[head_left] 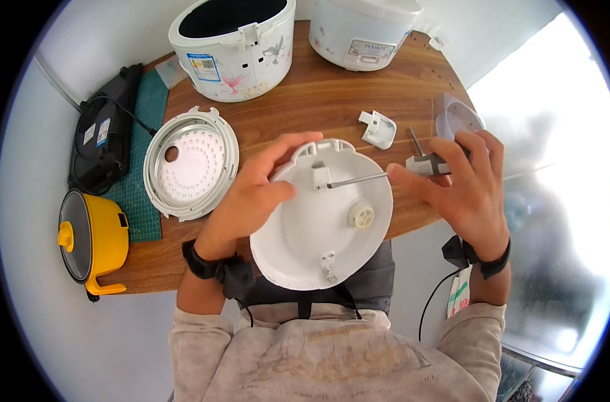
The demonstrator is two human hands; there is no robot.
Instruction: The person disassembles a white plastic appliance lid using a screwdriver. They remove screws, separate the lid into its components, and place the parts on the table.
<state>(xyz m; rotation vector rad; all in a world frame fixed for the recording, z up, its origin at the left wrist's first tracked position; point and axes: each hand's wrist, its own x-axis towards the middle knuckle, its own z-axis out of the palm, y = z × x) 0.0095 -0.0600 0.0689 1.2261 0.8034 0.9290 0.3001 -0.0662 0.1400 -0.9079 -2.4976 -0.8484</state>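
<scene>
My left hand (pixel 245 197) grips the far left rim of a white, dished rice cooker lid shell (pixel 305 234), its hollow inner side facing up. In my right hand (pixel 476 194) is a screwdriver (pixel 358 179) with a grey handle, its shaft pointing left. The screwdriver's tip meets a small raised white block (pixel 320 176) inside the shell; whether it sits in a slot cannot be made out. A cream round valve piece (pixel 361 214) and a small metal-looking fitting (pixel 328 264) are on the same inner face.
A round inner lid (pixel 188 164) lies left. Behind stand an open rice cooker body (pixel 235 63) and another cooker (pixel 365 33). A white latch piece (pixel 378 130), a thin metal shaft (pixel 415 141) and a clear cup (pixel 459 117) are right. A yellow pot (pixel 107 234) stands left.
</scene>
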